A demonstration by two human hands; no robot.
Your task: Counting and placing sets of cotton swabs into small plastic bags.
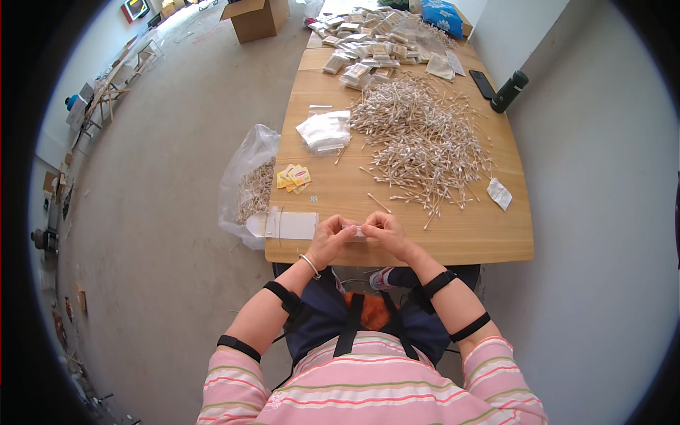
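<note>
Close to the table's near edge, my left hand (pixel 328 241) and my right hand (pixel 389 234) meet with fingers pinched. Between them is a small clear plastic bag (pixel 359 236), held by its upper edge; its contents are too small to make out. Left of my left hand lies a white rectangular tray (pixel 299 225), with a thin stick across its left part. A loose cotton swab (pixel 379 202) rests just beyond my hands. Farther off spreads a big heap of cotton swabs (pixel 425 134).
Yellow cards (pixel 294 177) and flat clear bags (pixel 324 131) lie on the left side of the table (pixel 397 248). Filled packets (pixel 368 42) pile up at the far end. A dark bottle (pixel 509 92), a phone (pixel 482 84) and crumpled white paper (pixel 499 193) line the right. A sack (pixel 248 180) hangs beside the left edge.
</note>
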